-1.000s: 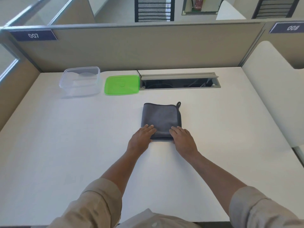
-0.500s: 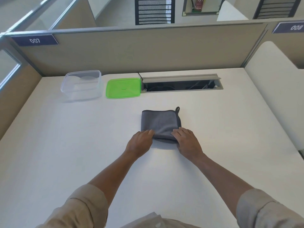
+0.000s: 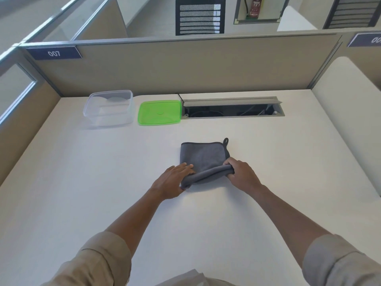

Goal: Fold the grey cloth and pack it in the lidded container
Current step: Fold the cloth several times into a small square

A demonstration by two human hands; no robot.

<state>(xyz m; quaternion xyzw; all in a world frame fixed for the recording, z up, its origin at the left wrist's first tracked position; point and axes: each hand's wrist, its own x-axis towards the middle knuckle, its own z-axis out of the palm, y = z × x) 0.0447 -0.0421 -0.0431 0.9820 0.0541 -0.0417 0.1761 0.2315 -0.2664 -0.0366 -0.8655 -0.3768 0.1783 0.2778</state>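
Observation:
The grey cloth [image 3: 203, 156] lies folded into a small square at the middle of the white desk, its hanging loop at the far right corner. My left hand [image 3: 174, 183] grips the near left corner and my right hand [image 3: 240, 174] grips the near right corner. The near edge is lifted off the desk, higher on the right. The clear container [image 3: 109, 108] stands open at the back left. Its green lid [image 3: 159, 112] lies flat beside it on the right.
An open cable tray [image 3: 232, 109] is sunk into the white desk [image 3: 82, 172] just right of the lid. Beige partition walls [image 3: 185, 67] close off the back and left side. A white panel [image 3: 350, 120] rises along the right edge.
Both hands went from resting flat on the cloth's near edge to gripping it. That edge is now raised off the desk, and the cloth looks shorter front to back.

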